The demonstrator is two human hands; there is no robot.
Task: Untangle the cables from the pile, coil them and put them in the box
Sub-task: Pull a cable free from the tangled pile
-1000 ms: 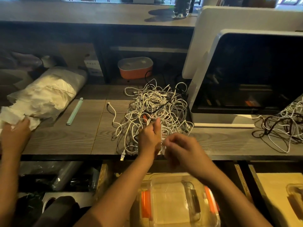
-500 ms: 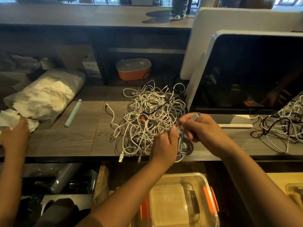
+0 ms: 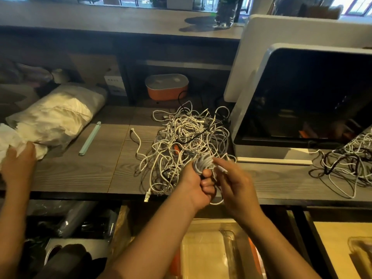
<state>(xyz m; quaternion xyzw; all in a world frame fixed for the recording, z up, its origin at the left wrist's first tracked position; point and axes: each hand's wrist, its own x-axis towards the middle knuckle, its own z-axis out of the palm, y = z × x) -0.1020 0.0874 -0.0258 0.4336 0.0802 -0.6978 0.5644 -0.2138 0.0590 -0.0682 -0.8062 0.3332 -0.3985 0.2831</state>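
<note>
A tangled pile of white cables [image 3: 187,141] with a few black strands lies on the wooden counter [image 3: 80,174]. At the pile's near right edge my left hand [image 3: 198,185] grips a small coil of grey-white cable [image 3: 202,163]. My right hand [image 3: 235,184] pinches the free end of that cable next to the coil. A clear plastic box with orange clips [image 3: 219,256] stands open below the counter edge, under my forearms.
Another person's hand [image 3: 19,160] rests on a white bag [image 3: 54,117] at the left. A pale green stick [image 3: 90,138] lies on the counter. A dark-windowed machine [image 3: 302,101] stands right, with a second cable tangle [image 3: 348,158] beside it. An orange tub [image 3: 166,86] sits behind.
Both my hands have shifted right along the pile's near edge. The cable in my left hand has become a wound coil, and my right hand now holds its loose end.
</note>
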